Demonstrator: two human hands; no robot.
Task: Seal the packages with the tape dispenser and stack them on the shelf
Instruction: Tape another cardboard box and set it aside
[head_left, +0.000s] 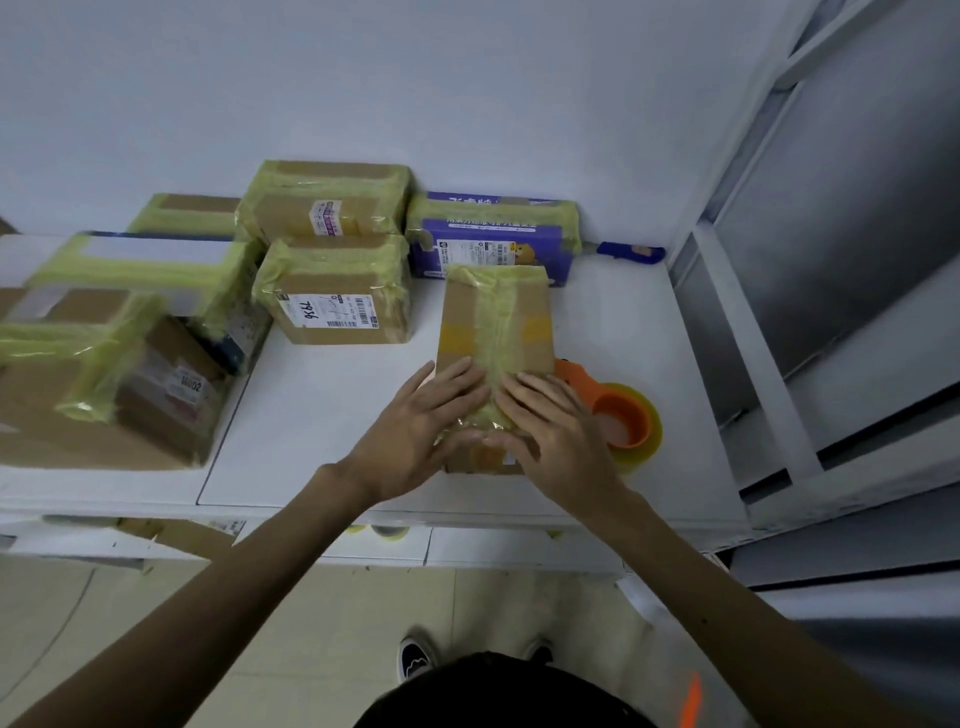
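Note:
A narrow brown cardboard package (496, 317) lies on the white table (322, 415), a strip of yellowish tape running down its top. My left hand (423, 421) and my right hand (553, 426) both press flat on its near end, fingers straight, over the tape. The orange tape dispenser (618, 413) with its yellowish roll lies on the table just right of the package, beside my right hand and untouched.
Several taped packages stand at the left and back: a large brown box (104, 384), a labelled box (332, 296), one stacked behind (327, 202), a purple box (493, 239). A blue-handled knife (628, 252) lies at the back right. Grey metal shelving (831, 260) rises on the right.

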